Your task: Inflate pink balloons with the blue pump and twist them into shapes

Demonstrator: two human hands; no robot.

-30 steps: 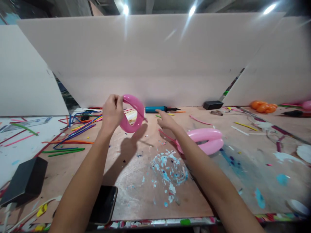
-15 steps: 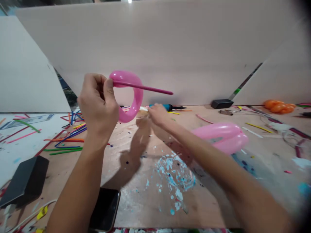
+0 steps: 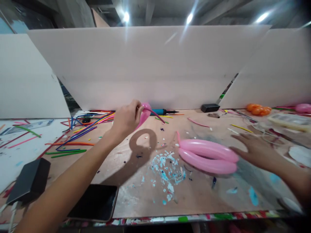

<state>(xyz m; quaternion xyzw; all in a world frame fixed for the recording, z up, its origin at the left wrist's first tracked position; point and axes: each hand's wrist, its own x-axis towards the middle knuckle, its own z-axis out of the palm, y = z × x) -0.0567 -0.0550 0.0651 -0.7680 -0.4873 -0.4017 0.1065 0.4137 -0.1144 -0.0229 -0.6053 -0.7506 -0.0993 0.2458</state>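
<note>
My left hand [image 3: 126,120] is closed on a darker pink twisting balloon [image 3: 145,114], pinching it between thumb and fingers above the table. The balloon's thin uninflated tail points down to the right, and much of its inflated part is hidden behind my hand. On the right, my right hand [image 3: 255,149] hovers or rests low over the table, palm down with fingers spread, holding nothing. Its thumb is close to the right end of a folded light pink balloon [image 3: 206,171]; whether they touch I cannot tell. That balloon lies flat, its short tail pointing up at the left.
A blue hand pump [image 3: 157,112] lies by the back board [image 3: 145,64]. Loose uninflated balloons [image 3: 73,143] spread at the left. A phone [image 3: 94,202] and dark box [image 3: 29,181] sit near the front. An orange balloon shape [image 3: 259,109] and small black box [image 3: 210,107] are at the back.
My left hand has lowered and moved right with the darker pink balloon. My right hand has left the pump area and swung right to beside the light pink balloon. The view has tilted up.
</note>
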